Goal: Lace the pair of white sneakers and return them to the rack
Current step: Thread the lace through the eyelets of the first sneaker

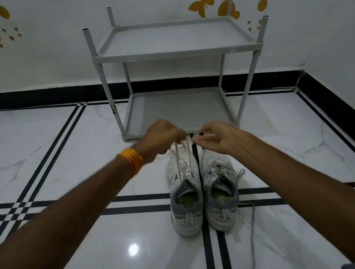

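Observation:
Two white and grey sneakers stand side by side on the floor, toes toward the rack. The left sneaker (184, 193) has its two lace ends pulled up and forward. My left hand (161, 139) pinches those lace ends (183, 156) above the toe. My right hand (217, 137) holds a lace tip close beside the left hand. The right sneaker (220, 190) has loose laces, and one long lace (252, 234) trails over the floor to its right. The grey two-shelf rack (170, 51) stands just beyond the shoes, both shelves bare.
The floor is glossy white marble with black stripe lines (211, 257). A white wall with orange butterfly stickers (201, 0) rises behind the rack above a black skirting (26, 95). A second wall closes the corner at the right.

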Demonstrator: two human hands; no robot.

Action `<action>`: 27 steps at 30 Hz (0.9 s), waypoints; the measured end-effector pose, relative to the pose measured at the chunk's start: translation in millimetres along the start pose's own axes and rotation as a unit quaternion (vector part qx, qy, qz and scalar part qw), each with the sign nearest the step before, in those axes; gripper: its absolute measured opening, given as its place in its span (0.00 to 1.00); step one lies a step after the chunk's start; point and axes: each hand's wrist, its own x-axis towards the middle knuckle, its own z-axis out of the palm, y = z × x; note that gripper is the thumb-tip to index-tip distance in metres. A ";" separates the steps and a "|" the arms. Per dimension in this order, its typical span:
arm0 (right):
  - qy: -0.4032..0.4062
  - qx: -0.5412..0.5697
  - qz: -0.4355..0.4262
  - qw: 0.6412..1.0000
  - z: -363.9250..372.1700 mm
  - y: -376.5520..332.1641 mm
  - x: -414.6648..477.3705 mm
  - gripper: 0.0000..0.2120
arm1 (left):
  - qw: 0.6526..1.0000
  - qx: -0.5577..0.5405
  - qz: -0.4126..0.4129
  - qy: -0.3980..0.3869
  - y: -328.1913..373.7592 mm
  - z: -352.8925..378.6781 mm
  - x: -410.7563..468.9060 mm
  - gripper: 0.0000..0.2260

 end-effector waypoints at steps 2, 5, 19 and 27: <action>0.022 -0.097 -0.049 0.994 -2.8 0.9 -11.4 0.01 | 0.985 -0.094 -0.105 -0.097 5.6 -10.1 0.5 0.10; -0.076 -0.228 -0.160 0.957 3.6 -6.0 -41.4 0.07 | 0.964 -0.191 -0.129 -0.131 7.2 -17.8 5.4 0.11; 0.135 -0.658 -0.221 0.707 -72.7 -5.7 5.1 0.10 | 0.965 -0.122 -0.129 0.191 -85.1 -23.3 5.8 0.05; 0.140 -0.770 -0.080 0.617 -140.8 61.9 25.8 0.06 | 0.963 0.135 -0.143 0.186 -188.6 8.8 -18.9 0.07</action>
